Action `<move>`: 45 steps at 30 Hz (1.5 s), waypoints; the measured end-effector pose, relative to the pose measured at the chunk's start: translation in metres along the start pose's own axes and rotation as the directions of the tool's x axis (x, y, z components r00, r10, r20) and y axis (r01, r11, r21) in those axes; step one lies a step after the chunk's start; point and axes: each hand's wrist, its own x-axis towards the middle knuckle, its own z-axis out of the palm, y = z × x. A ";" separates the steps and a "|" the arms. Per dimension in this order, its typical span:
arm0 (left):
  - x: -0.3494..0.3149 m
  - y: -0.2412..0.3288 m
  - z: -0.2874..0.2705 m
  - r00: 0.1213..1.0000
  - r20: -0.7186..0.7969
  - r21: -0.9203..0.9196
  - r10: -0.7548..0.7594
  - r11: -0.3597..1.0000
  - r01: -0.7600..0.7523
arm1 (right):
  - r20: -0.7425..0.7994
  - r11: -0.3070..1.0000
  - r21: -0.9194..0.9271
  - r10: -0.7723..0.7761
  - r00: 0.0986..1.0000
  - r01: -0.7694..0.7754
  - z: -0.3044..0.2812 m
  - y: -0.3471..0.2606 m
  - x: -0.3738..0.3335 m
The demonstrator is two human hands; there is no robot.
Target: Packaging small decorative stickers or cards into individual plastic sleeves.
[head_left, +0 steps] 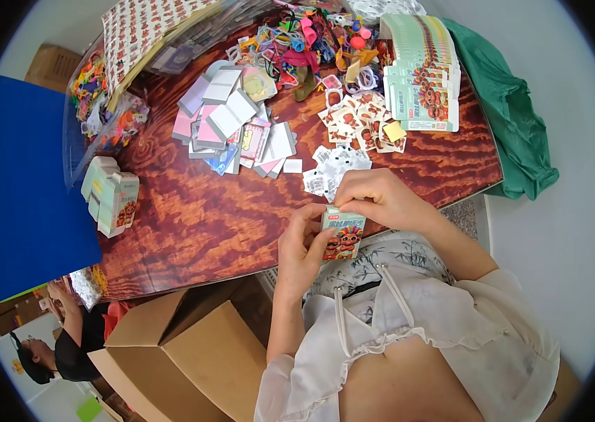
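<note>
A dark reddish wooden worktop with bold swirling grain point(199, 218) fills the middle of the room, running from near left to far right. Beyond its right end the pale grey smooth floor point(558, 211) shows in even, soft daylight, and a crumpled green cloth bag point(515, 119) lies there against the worktop's edge. On the left stands a flat bright blue panel point(23, 190). Near, below the worktop's edge, sits an open brown cardboard box point(185, 352).

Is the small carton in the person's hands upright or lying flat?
Upright: the small carton stands on end between the left hand and right hand, whose fingers cover its top, so open or shut cannot be told.
</note>
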 end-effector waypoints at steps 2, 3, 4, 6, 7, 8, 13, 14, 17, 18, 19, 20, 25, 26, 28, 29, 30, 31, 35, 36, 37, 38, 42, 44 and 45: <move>0.000 0.000 0.000 1.000 -0.006 0.035 0.008 0.999 -0.008 | 0.002 1.000 -0.001 0.006 1.000 -0.006 0.001 0.000 0.000; 0.000 0.000 0.000 1.000 -0.005 0.012 0.009 1.000 -0.009 | -0.022 1.000 0.022 0.021 1.000 -0.020 0.003 -0.002 0.000; 0.000 0.001 0.000 1.000 -0.005 -0.011 0.010 1.000 -0.010 | -0.046 0.998 0.046 0.036 0.998 -0.034 0.004 -0.003 0.001; 0.001 -0.003 -0.001 1.000 -0.005 -0.014 0.010 1.000 -0.010 | -0.056 0.998 0.049 0.034 0.998 -0.031 0.005 -0.004 0.002; 0.002 -0.004 -0.002 1.000 -0.007 -0.015 0.011 1.000 -0.011 | -0.066 0.998 0.053 0.030 0.997 -0.026 0.005 -0.004 0.002; 0.002 -0.004 -0.002 1.000 -0.007 -0.015 0.010 1.000 -0.010 | -0.065 0.998 0.054 0.030 0.997 -0.027 0.005 -0.003 0.002; 0.001 -0.006 -0.003 1.000 0.006 -0.016 0.023 1.000 -0.022 | -0.020 1.000 0.002 -0.029 0.999 0.029 0.002 -0.002 0.006; 0.001 -0.006 -0.003 1.000 0.005 -0.017 0.021 1.000 -0.021 | -0.018 1.000 0.002 -0.028 0.999 0.028 0.001 -0.001 0.007; 0.000 -0.004 -0.001 0.999 -0.007 -0.020 0.047 0.999 -0.047 | 0.036 0.999 -0.027 -0.042 0.998 0.043 0.000 -0.001 0.007; 0.000 -0.004 0.000 0.998 -0.021 -0.035 0.053 0.998 -0.054 | 0.025 1.000 -0.008 -0.012 1.000 0.012 0.002 -0.002 0.007; 0.001 -0.004 0.001 0.998 -0.035 -0.049 0.060 0.997 -0.061 | 0.015 1.000 0.013 0.018 1.000 -0.018 0.003 -0.002 0.007; 0.001 -0.004 0.000 0.998 -0.035 -0.050 0.059 0.997 -0.061 | 0.015 1.000 0.013 0.019 1.000 -0.019 0.003 -0.002 0.007; 0.001 0.001 -0.003 1.000 0.001 0.002 0.005 1.000 -0.005 | -0.019 0.998 0.060 0.033 0.999 -0.032 0.007 0.002 0.004; 0.001 0.000 -0.003 1.000 0.001 0.002 0.004 1.000 -0.004 | -0.019 0.998 0.061 0.034 0.999 -0.033 0.007 0.000 0.005; 0.001 -0.002 -0.003 1.000 0.004 0.040 0.001 0.999 -0.001 | -0.082 1.000 0.007 0.011 0.997 -0.011 0.010 -0.007 0.006; 0.002 -0.001 -0.003 1.000 0.005 0.039 0.001 0.999 -0.001 | -0.083 1.000 0.007 0.012 0.996 -0.011 0.011 -0.008 0.006; 0.002 0.001 -0.002 1.000 0.006 0.056 0.009 0.998 -0.009 | -0.103 0.999 -0.038 0.011 0.995 -0.015 0.013 -0.010 0.006; 0.002 0.001 -0.002 1.000 0.006 0.073 0.017 0.997 -0.017 | -0.124 0.996 -0.084 0.008 0.992 -0.019 0.013 -0.011 0.006; 0.001 -0.001 -0.002 1.000 -0.004 0.084 0.012 0.996 -0.011 | -0.067 0.986 -0.165 0.020 0.998 -0.031 0.010 -0.016 0.010; 0.001 0.000 -0.002 1.000 -0.009 0.086 -0.002 0.996 0.003 | -0.067 0.989 -0.137 0.046 0.997 -0.055 0.011 -0.016 0.011; 0.001 0.001 -0.002 1.000 -0.014 0.089 -0.016 0.996 0.017 | -0.066 0.991 -0.108 0.073 0.995 -0.080 0.011 -0.016 0.012; 0.001 0.003 -0.002 1.000 -0.015 0.090 -0.017 0.996 0.018 | -0.065 0.991 -0.106 0.073 0.995 -0.079 0.010 -0.017 0.012; 0.000 0.003 -0.001 1.000 -0.020 0.112 -0.015 0.994 0.017 | -0.052 0.991 -0.109 0.071 0.996 -0.076 0.010 -0.018 0.013; 0.000 0.003 -0.001 1.000 -0.021 0.139 -0.021 0.990 0.023 | -0.072 0.989 -0.142 0.019 0.997 -0.029 0.012 -0.019 0.012; 0.001 0.004 -0.001 1.000 -0.020 0.115 -0.004 0.993 0.006 | -0.072 0.976 -0.215 0.007 0.997 -0.022 0.013 -0.019 0.012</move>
